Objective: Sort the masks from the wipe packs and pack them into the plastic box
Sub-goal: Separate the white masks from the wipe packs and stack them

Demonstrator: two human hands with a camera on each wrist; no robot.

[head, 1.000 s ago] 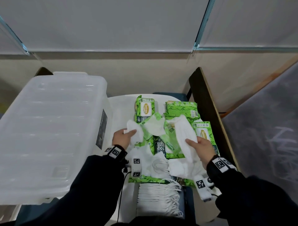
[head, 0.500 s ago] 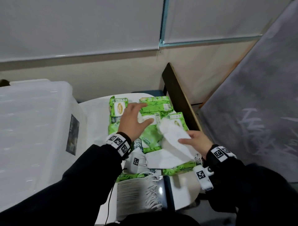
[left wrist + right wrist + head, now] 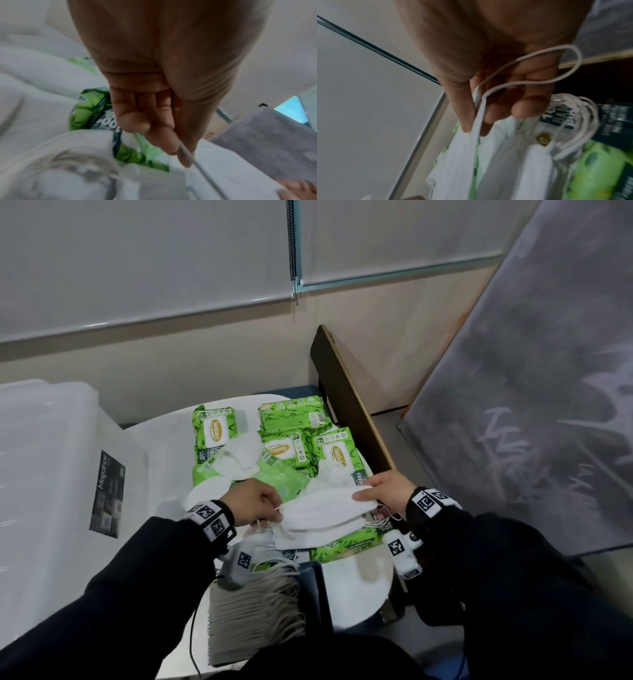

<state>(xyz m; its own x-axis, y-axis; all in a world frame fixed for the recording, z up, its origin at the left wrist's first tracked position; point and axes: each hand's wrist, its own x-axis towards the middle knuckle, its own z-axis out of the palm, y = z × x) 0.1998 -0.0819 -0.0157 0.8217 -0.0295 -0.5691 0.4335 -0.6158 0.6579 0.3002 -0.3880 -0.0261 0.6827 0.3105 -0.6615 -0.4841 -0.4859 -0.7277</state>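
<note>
A white folded mask [image 3: 322, 508] is held level between both hands over the pile. My left hand [image 3: 260, 503] pinches its ear loop [image 3: 188, 154] at the left end. My right hand [image 3: 383, 491] pinches the mask's right edge [image 3: 476, 127], with the other loop [image 3: 539, 67] curling over my fingers. More white masks [image 3: 239, 457] lie mixed among several green wipe packs [image 3: 215, 433] on the round white table [image 3: 359, 573]. A stack of masks [image 3: 253, 611] sits at the table's near edge. The clear plastic box [image 3: 51, 474] stands on the left.
A dark wooden board [image 3: 349, 402] stands on edge along the table's right side. A grey panel [image 3: 531, 388] leans further right. A beige wall and white blinds run behind the table.
My left hand came back from the far wipe packs and took hold of the mask's left loop. The mask now stretches level between both hands. The view swung right.
</note>
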